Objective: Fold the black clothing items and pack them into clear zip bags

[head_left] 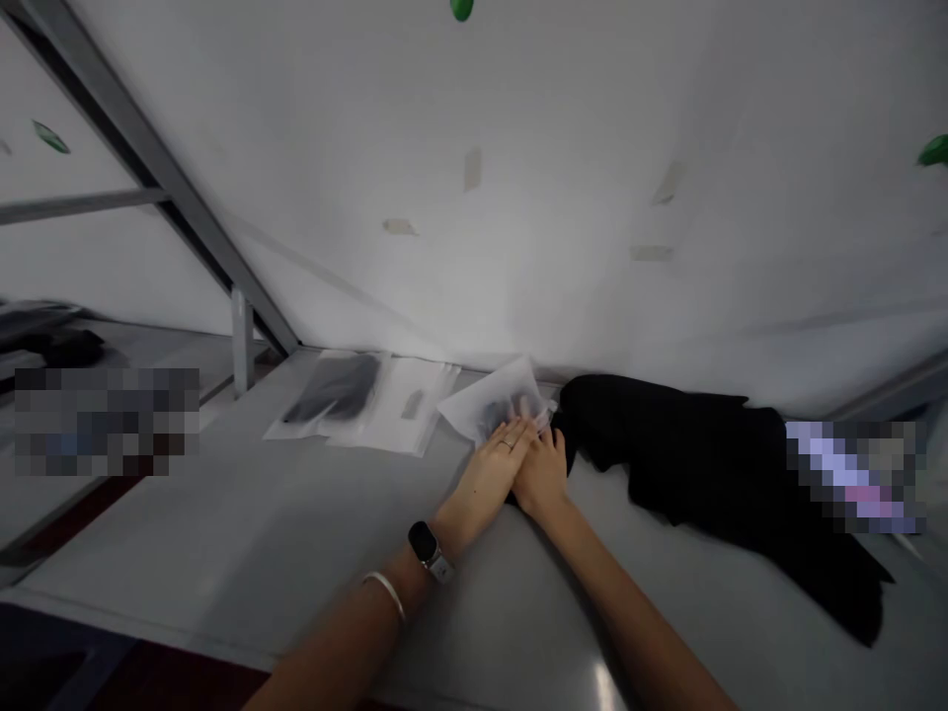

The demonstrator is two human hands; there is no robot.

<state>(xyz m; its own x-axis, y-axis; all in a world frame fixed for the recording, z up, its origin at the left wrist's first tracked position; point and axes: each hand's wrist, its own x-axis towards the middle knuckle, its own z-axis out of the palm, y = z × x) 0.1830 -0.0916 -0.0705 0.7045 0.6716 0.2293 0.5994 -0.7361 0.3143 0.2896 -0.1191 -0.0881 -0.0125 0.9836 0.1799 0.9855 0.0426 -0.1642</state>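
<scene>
My left hand (pixel 490 476) lies flat with fingers stretched forward, overlapping the side of my right hand (pixel 544 474). Both hands rest on a frosted clear plastic bag (pixel 485 393) with something dark inside. The fingers of my right hand are also extended, partly covered by the left. Some black cloth shows under and beside my palms; whether it is in the bag is hidden. To the right, a black garment (pixel 688 454) lies spread across the grey table (pixel 311 543). A watch and a white bracelet are on my left wrist.
Left of my hands lie a plastic bag with dark folded cloth (pixel 337 387) and flat frosted bags (pixel 400 400). A white wall panel (pixel 518 267) with tape pieces rises behind the table. A grey metal frame (pixel 193 227) slants at the left. Blurred patches hide items at both sides.
</scene>
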